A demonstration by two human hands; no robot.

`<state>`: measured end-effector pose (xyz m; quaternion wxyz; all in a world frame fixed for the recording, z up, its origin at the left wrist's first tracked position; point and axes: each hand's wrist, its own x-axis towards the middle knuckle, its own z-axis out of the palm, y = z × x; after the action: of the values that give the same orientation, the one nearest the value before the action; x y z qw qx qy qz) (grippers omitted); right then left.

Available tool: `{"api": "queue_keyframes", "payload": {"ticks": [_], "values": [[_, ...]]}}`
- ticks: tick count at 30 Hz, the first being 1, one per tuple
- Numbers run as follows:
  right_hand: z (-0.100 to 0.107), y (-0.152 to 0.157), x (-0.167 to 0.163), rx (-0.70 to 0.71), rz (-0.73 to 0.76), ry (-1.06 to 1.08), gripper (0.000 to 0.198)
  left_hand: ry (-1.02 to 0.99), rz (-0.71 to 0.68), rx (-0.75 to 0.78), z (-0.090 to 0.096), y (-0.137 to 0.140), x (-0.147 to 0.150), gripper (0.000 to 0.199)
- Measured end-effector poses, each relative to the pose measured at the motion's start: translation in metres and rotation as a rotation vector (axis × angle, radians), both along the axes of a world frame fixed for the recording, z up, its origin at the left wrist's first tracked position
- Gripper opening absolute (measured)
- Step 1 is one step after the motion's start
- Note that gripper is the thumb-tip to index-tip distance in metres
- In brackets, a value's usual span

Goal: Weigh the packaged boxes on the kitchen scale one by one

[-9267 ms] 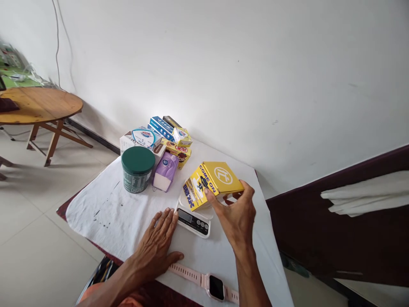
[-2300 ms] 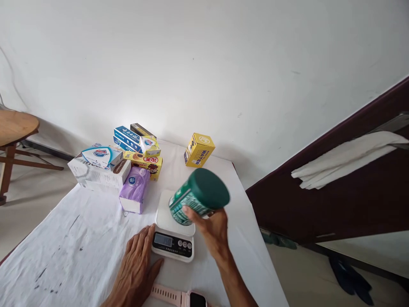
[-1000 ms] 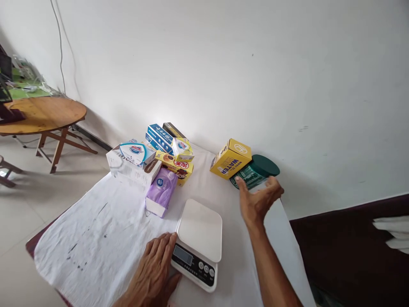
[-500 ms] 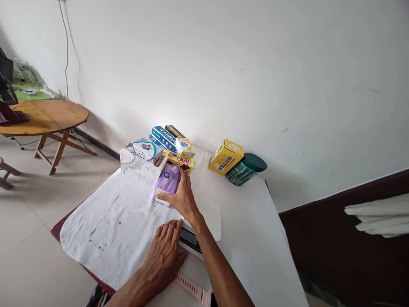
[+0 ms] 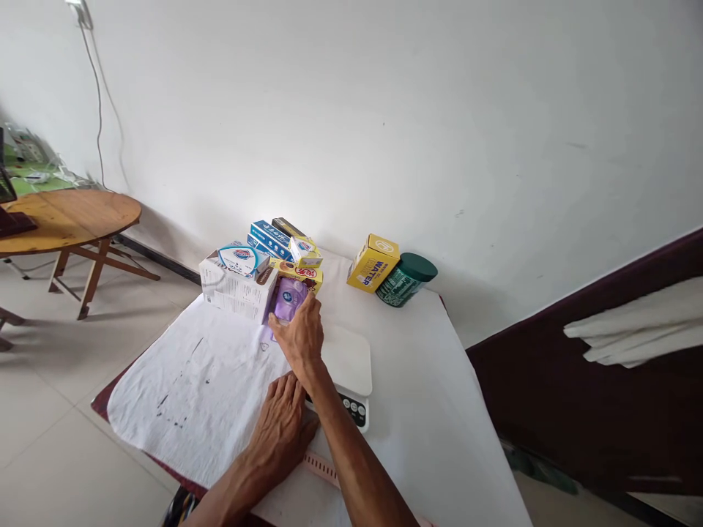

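My right hand [image 5: 303, 333] reaches forward and grips a purple soft packet [image 5: 290, 296], thumb on its near left side and fingers at its right edge. The packet stands against the white carton [image 5: 236, 296] and in front of a yellow box [image 5: 313, 276]. My left hand [image 5: 283, 413] lies flat on the cloth, fingers stretched out, beside the left edge of a white kitchen scale [image 5: 348, 362]. My right forearm crosses over the scale and hides part of its display. A pink watch strap [image 5: 320, 466] lies close to my left wrist.
Behind the packet, several boxes are grouped: a blue-and-white box [image 5: 242, 258], a long blue box [image 5: 270, 240] and others. A yellow box marked WATER [image 5: 373, 265] leans by a green tub [image 5: 406, 279] at the back right. A round wooden table [image 5: 82, 216] stands left.
My right hand has shifted over the packet, covering more of its lower part. The packet looks nearer the boxes. The view has turned slightly; my left hand stays flat.
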<state>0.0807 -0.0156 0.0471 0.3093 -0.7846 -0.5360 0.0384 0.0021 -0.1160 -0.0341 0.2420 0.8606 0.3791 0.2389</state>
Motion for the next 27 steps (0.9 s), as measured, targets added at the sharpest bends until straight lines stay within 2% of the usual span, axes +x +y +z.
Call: {"api": "queue_keyframes", "payload": {"ticks": [2,5,7,10,15,18,22,24,27], "values": [[0.003,-0.004,0.006,-0.085,-0.017,-0.023,0.079,0.008,0.01,-0.003,0.0,0.0,0.0,0.054],[0.008,-0.01,0.011,-0.169,-0.029,-0.069,0.052,0.021,0.026,-0.005,-0.001,-0.001,0.0,0.05],[0.014,-0.016,0.013,-0.169,-0.047,-0.082,0.042,0.02,0.031,0.006,-0.003,-0.001,0.001,0.052],[0.028,-0.031,0.017,-0.122,-0.061,-0.088,0.038,0.005,0.039,0.029,-0.007,-0.002,0.001,0.057],[0.054,-0.07,0.047,0.111,-0.069,-0.161,0.046,-0.005,0.025,0.013,-0.011,-0.002,-0.001,0.07],[0.058,-0.087,0.073,0.077,-0.124,-0.21,0.049,0.001,0.024,0.012,-0.012,-0.002,-0.001,0.074],[0.039,-0.096,0.095,-0.044,-0.148,-0.192,0.052,-0.024,0.02,0.045,-0.014,-0.001,-0.002,0.075],[0.025,-0.099,0.101,-0.02,-0.138,-0.153,0.063,-0.029,0.012,0.068,-0.014,-0.001,-0.003,0.075],[0.009,-0.104,0.107,0.084,-0.125,-0.063,0.09,-0.025,0.008,0.107,-0.014,0.0,-0.004,0.075]]}}
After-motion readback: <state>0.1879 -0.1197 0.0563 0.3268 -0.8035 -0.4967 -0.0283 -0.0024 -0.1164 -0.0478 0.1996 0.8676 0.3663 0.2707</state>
